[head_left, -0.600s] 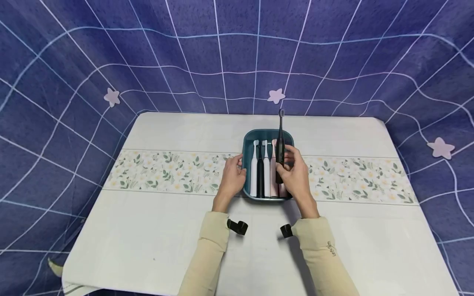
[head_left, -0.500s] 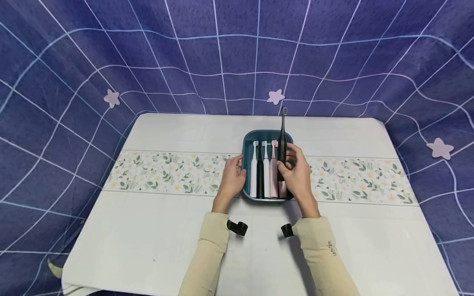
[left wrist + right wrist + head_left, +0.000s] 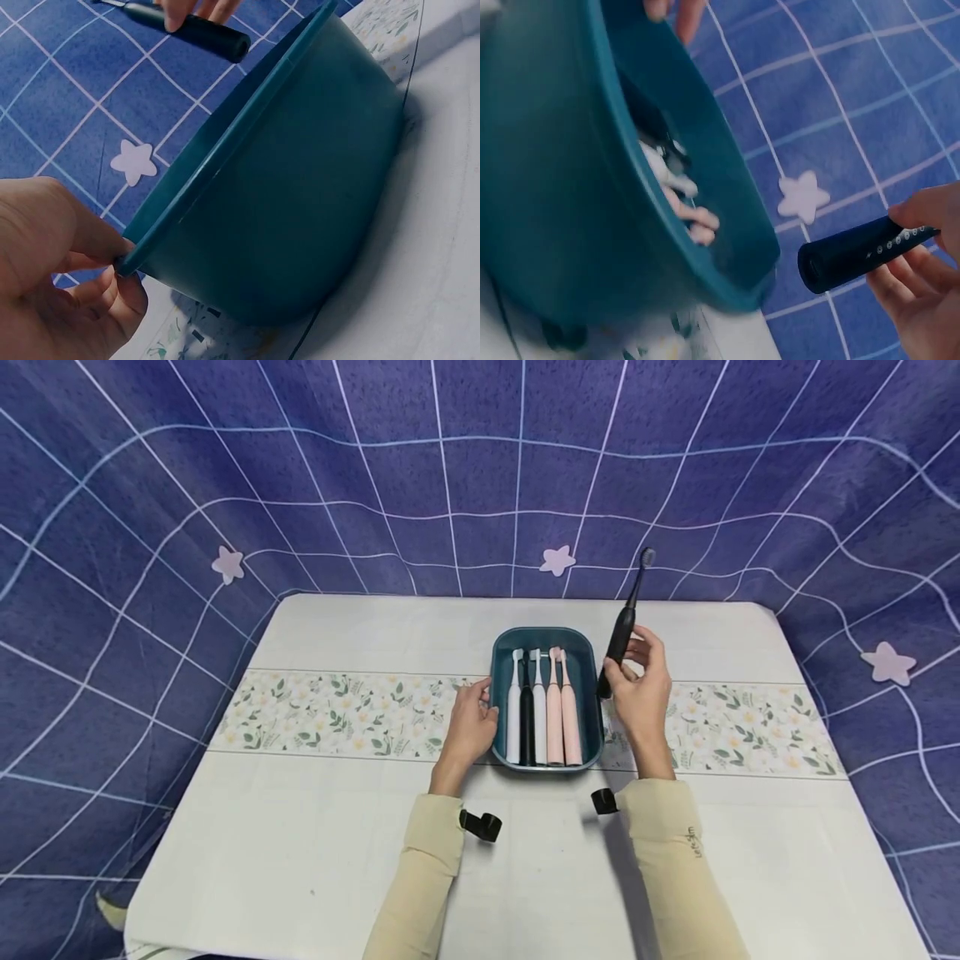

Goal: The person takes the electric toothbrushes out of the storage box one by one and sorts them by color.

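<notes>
A dark teal plastic bin (image 3: 545,637) stands on the table with electric toothbrushes lying side by side in it: a white toothbrush (image 3: 513,723), a black toothbrush (image 3: 527,727), another white toothbrush (image 3: 540,727) and two pink toothbrushes, one of them the rightmost pink toothbrush (image 3: 571,727). My left hand (image 3: 471,725) pinches the bin's left rim between thumb and fingers, as the left wrist view shows. My right hand (image 3: 641,685) holds a black electric toothbrush (image 3: 621,639) by its handle, just right of the bin, head tilted up. The handle's row of small marks (image 3: 900,241) shows in the right wrist view.
The white table (image 3: 337,827) carries a floral band (image 3: 322,710) across its middle. Behind it and at both sides hangs a blue curtain (image 3: 420,477) with a wavy grid and pale stars. A small black camera (image 3: 483,827) sits at the left wrist.
My right hand has carried the black toothbrush out of the bin to the right, past the rim. The rightmost pink toothbrush is now uncovered. My left hand stays at the rim.
</notes>
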`<state>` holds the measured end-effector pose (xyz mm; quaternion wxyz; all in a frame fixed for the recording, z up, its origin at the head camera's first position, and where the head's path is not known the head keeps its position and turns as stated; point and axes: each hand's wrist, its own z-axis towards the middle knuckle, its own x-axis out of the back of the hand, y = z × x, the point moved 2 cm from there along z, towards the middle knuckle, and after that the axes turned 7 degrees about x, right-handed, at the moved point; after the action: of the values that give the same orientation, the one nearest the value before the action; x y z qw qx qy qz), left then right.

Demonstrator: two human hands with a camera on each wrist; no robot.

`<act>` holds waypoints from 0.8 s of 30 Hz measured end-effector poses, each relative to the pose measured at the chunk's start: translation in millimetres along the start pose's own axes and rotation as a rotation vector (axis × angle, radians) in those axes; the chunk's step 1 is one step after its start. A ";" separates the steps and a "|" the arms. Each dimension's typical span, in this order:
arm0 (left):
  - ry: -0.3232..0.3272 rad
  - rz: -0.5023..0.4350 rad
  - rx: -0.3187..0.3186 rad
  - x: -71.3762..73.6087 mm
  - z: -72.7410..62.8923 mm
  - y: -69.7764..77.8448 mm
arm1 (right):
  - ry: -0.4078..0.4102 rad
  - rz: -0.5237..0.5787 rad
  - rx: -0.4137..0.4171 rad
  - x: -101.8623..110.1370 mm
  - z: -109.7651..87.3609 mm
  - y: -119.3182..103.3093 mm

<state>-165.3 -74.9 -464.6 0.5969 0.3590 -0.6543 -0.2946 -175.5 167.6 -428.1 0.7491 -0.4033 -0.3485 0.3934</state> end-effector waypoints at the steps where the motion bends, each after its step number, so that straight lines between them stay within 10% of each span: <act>1: 0.001 0.004 0.001 -0.4 0.1 -0.2 | 0.013 -0.006 -0.003 2.6 2.9 3.1; 24: 0.010 0.002 0.000 -1.4 1.0 -1.1 | 0.010 0.013 -0.069 5.1 25.7 83.8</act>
<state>-166.1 -74.4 -466.4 0.6007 0.3595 -0.6516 -0.2922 -220.6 211.1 -489.6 0.7340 -0.4332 -0.3553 0.3839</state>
